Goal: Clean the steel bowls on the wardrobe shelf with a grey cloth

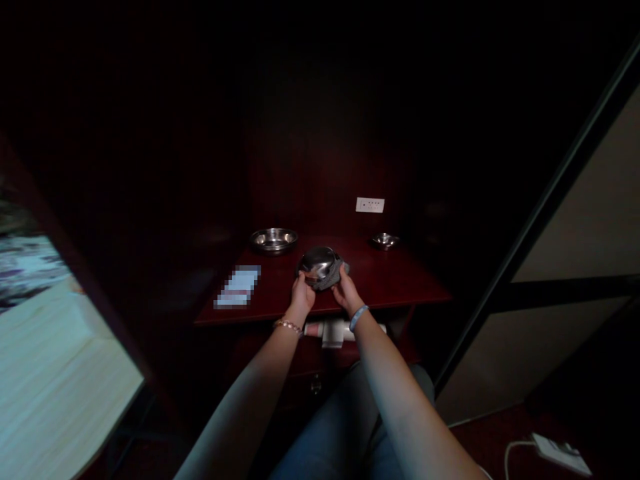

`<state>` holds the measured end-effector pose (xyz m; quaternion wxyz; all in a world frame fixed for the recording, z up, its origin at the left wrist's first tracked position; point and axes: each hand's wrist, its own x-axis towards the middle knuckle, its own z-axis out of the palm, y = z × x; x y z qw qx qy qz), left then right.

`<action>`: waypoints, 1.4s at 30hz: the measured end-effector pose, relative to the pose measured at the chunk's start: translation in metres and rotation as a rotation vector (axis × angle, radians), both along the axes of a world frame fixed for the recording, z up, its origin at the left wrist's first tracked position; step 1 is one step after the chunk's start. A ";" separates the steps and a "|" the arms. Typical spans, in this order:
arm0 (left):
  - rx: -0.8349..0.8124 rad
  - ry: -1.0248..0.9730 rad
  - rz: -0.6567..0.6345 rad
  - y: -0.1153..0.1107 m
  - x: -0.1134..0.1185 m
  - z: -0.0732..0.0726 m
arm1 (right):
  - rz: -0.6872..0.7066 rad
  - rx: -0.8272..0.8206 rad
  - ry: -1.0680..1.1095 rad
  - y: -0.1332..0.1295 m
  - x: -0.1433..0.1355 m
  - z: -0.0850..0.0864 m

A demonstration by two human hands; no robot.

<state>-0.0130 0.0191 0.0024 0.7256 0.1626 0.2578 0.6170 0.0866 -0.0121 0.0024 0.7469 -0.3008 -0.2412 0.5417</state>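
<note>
A shiny metal bowl (318, 259), its rounded underside facing up, is held over the dark red shelf (395, 283). My left hand (302, 292) is closed on the bowl's near left rim. At the right, my right hand (346, 291) presses a grey cloth (332, 275) against the bowl's side, thumb on top. Part of the cloth is hidden behind the fingers and the bowl. Farther back on the shelf sit a wide metal bowl (274, 241) at the left and a small metal bowl (385, 241) at the right, both upright.
A blurred-out pale rectangle (238, 287) lies on the shelf's left. Below are a white and pink object (330, 331) and a drawer knob (315, 384). A socket plate (370, 205) is on the back wall. A power strip (561, 455) lies on the floor; a pale wood surface (60, 380) stands left.
</note>
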 end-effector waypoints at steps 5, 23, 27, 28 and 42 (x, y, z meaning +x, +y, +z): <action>0.102 -0.046 0.030 0.003 -0.002 -0.007 | -0.034 0.022 -0.005 -0.002 -0.001 -0.004; 0.222 0.148 0.193 0.008 0.010 -0.019 | -0.204 -0.004 0.047 0.011 0.000 -0.010; 0.235 0.168 0.168 0.006 0.010 -0.018 | -0.227 -0.029 0.044 0.010 -0.001 -0.009; 0.235 0.161 0.158 0.006 0.009 -0.017 | -0.225 -0.019 0.038 0.010 -0.001 -0.009; 0.239 0.123 0.141 0.004 0.007 -0.017 | -0.216 0.047 0.035 0.006 -0.003 -0.009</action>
